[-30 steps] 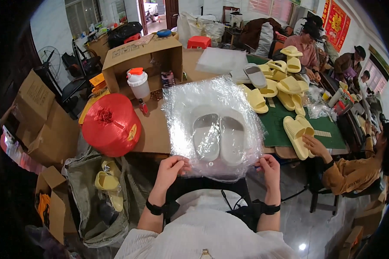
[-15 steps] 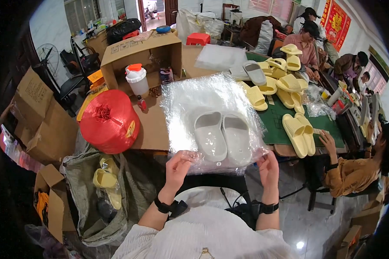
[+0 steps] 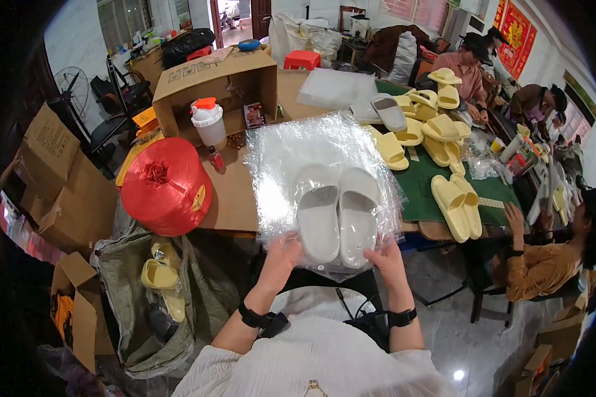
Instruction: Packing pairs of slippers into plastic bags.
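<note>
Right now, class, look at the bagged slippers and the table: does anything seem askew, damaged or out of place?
Nothing stands out as damaged. The two white slippers lie side by side inside the clear plastic bag, which the left hand and right hand hold at its lower edge. The yellow slippers lie loosely scattered on the green mat, not in neat pairs.

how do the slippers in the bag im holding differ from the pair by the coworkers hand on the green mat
The bagged slippers are pale grey-white; the pair on the green mat is yellow. The bagged slippers sit inside a clear plastic bag held by both hands; the pair on the green mat lies bare. Both are side-by-side slide pairs.
</note>
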`<action>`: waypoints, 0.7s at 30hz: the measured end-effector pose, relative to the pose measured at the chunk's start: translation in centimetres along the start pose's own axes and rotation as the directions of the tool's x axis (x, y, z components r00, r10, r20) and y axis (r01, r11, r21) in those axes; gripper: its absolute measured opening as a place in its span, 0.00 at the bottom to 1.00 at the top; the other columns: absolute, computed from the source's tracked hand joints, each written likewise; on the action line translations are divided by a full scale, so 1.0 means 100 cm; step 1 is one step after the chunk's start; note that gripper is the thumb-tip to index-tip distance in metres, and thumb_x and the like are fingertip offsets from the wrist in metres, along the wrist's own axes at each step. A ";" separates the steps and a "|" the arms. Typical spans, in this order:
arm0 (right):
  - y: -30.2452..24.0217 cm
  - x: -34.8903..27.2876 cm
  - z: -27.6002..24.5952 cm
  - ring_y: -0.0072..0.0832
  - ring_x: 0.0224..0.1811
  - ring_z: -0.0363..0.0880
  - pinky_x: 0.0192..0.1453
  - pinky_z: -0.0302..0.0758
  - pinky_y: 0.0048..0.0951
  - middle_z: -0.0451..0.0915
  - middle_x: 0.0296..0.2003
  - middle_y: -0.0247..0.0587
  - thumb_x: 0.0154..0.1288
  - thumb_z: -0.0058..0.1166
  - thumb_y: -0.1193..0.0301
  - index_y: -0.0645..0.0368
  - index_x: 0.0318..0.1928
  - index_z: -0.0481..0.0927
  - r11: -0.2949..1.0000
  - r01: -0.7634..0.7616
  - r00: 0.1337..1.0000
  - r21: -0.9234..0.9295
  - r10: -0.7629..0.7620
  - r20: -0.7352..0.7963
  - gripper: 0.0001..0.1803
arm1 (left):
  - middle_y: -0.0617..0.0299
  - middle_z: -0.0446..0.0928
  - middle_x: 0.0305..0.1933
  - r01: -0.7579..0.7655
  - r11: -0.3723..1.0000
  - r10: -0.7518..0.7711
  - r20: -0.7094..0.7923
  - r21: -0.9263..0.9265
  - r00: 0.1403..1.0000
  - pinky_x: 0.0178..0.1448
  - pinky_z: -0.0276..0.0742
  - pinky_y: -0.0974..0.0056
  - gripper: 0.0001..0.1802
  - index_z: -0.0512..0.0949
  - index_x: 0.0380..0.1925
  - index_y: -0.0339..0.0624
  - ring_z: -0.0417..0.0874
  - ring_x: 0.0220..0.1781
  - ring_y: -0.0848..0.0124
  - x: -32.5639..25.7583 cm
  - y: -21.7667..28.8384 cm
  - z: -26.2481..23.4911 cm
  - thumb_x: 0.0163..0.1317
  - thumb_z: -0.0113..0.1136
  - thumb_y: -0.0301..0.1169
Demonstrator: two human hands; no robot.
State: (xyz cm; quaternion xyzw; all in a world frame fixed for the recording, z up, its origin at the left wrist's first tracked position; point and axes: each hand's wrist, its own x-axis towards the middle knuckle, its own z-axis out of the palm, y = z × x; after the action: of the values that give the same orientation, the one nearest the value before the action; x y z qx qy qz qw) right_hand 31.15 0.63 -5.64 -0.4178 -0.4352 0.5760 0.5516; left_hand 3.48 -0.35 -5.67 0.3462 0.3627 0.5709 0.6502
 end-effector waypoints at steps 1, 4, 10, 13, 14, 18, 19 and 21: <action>0.001 0.000 -0.001 0.30 0.60 0.74 0.62 0.72 0.32 0.73 0.58 0.44 0.58 0.64 0.82 0.65 0.64 0.63 1.000 0.005 1.000 -0.013 -0.004 0.013 0.35 | 0.58 0.79 0.51 -0.002 1.000 0.002 -0.001 -0.001 1.000 0.54 0.78 0.63 0.22 0.68 0.60 0.31 0.81 0.50 0.70 0.000 0.000 -0.001 0.69 0.56 0.30; -0.004 -0.003 0.005 0.30 0.60 0.73 0.62 0.72 0.33 0.72 0.58 0.45 0.57 0.65 0.82 0.65 0.62 0.63 0.997 0.037 0.999 -0.070 -0.035 0.037 0.34 | 0.55 0.77 0.56 0.108 0.988 -0.114 0.043 0.112 0.993 0.57 0.78 0.62 0.25 0.67 0.62 0.31 0.80 0.53 0.68 -0.002 0.001 -0.003 0.67 0.57 0.28; -0.018 -0.013 0.039 0.33 0.58 0.75 0.60 0.75 0.34 0.71 0.56 0.49 0.58 0.66 0.82 0.67 0.64 0.60 0.971 0.210 0.975 -0.114 -0.216 -0.048 0.37 | 0.58 0.78 0.53 0.025 0.991 -0.012 0.096 -0.130 0.995 0.57 0.75 0.65 0.24 0.70 0.60 0.34 0.79 0.52 0.70 -0.015 0.022 0.026 0.63 0.58 0.23; -0.020 -0.018 0.062 0.35 0.57 0.76 0.57 0.77 0.35 0.70 0.57 0.52 0.58 0.67 0.78 0.69 0.66 0.56 0.924 0.226 0.971 -0.308 -0.240 -0.009 0.40 | 0.59 0.78 0.53 -0.090 0.994 0.096 0.089 -0.069 0.991 0.58 0.75 0.63 0.23 0.71 0.59 0.34 0.79 0.54 0.69 -0.019 0.028 0.035 0.63 0.58 0.22; -0.015 -0.019 0.065 0.39 0.58 0.75 0.60 0.75 0.37 0.69 0.58 0.55 0.58 0.69 0.72 0.71 0.66 0.55 0.881 0.191 0.979 -0.432 -0.204 0.018 0.43 | 0.60 0.78 0.53 -0.064 0.997 0.068 0.081 -0.041 0.994 0.59 0.75 0.62 0.23 0.71 0.59 0.34 0.79 0.54 0.69 -0.021 0.026 0.032 0.63 0.58 0.22; -0.032 -0.016 0.071 0.36 0.67 0.67 0.68 0.68 0.40 0.66 0.64 0.52 0.58 0.69 0.72 0.69 0.71 0.52 0.777 0.338 0.928 -0.531 -0.182 0.324 0.48 | 0.60 0.79 0.51 -0.504 0.505 0.391 0.334 0.701 0.857 0.60 0.75 0.60 0.22 0.73 0.56 0.35 0.80 0.54 0.66 -0.031 0.022 -0.036 0.60 0.58 0.20; -0.039 -0.014 0.073 0.38 0.70 0.64 0.71 0.64 0.40 0.64 0.67 0.53 0.58 0.70 0.70 0.68 0.71 0.54 0.723 0.446 0.874 -0.528 -0.226 0.429 0.47 | 0.60 0.80 0.50 -0.614 0.052 0.458 0.527 0.788 0.716 0.59 0.75 0.59 0.20 0.75 0.55 0.35 0.81 0.53 0.65 -0.033 0.031 -0.040 0.60 0.57 0.19; -0.042 -0.003 0.071 0.39 0.72 0.61 0.73 0.59 0.41 0.63 0.69 0.53 0.58 0.70 0.67 0.66 0.71 0.56 0.663 0.550 0.806 -0.508 -0.262 0.531 0.47 | 0.59 0.80 0.49 -0.208 0.978 0.206 -0.070 -0.027 0.976 0.58 0.76 0.58 0.22 0.75 0.54 0.36 0.81 0.52 0.65 -0.050 0.055 -0.030 0.58 0.56 0.18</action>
State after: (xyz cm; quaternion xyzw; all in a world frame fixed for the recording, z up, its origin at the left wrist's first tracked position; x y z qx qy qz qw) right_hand 25.47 0.05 0.38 -0.3371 -0.7946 0.3247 0.3868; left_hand -2.31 -4.64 -2.02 0.3518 0.3366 0.6526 0.5806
